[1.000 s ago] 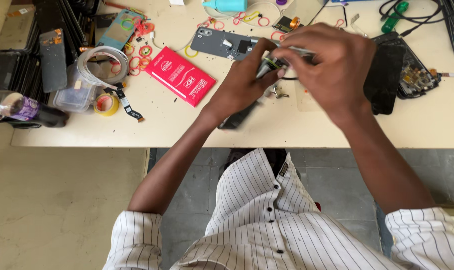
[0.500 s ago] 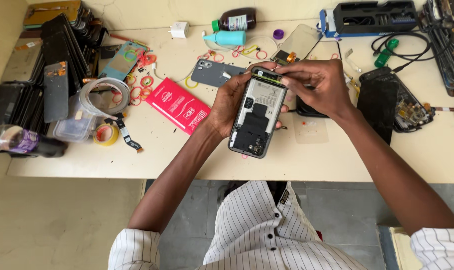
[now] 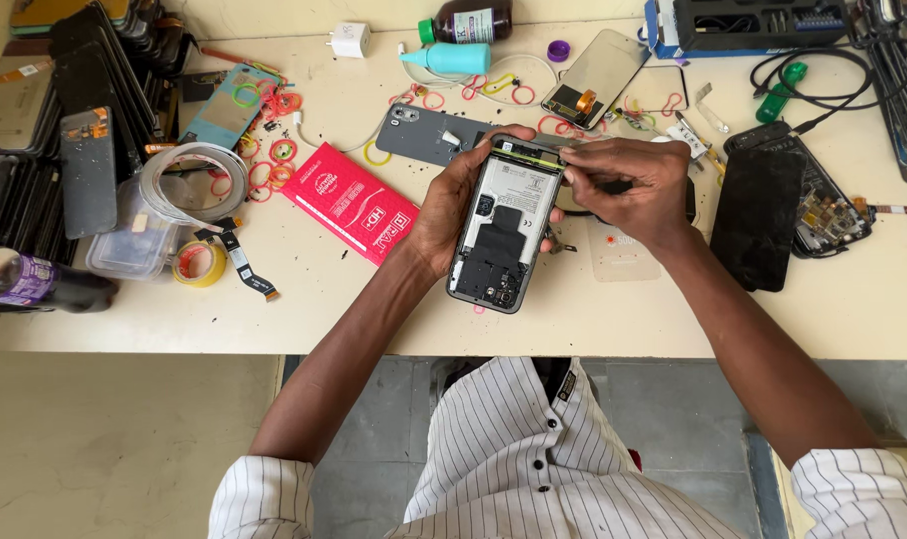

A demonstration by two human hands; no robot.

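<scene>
An opened phone [image 3: 503, 230] with its back cover off shows a white battery and black shielding. My left hand [image 3: 449, 210] grips it along its left edge and holds it tilted above the table. My right hand [image 3: 623, 185] is at the phone's upper right corner, fingers pinched on a thin dark tool or strip that touches the top edge. The grey back cover [image 3: 429, 135] lies on the table just behind the phone.
A red packet [image 3: 349, 205] lies to the left. Tape rolls [image 3: 189, 185], rubber bands and a flex cable sit farther left. A black phone panel [image 3: 768, 215] and another opened phone lie to the right. Bottles, a charger and a tool case line the table's back edge.
The phone has been lifted and turned so its open back faces the camera. The view has tilted, showing more of the table's far side. My right hand stays at the phone's top edge.
</scene>
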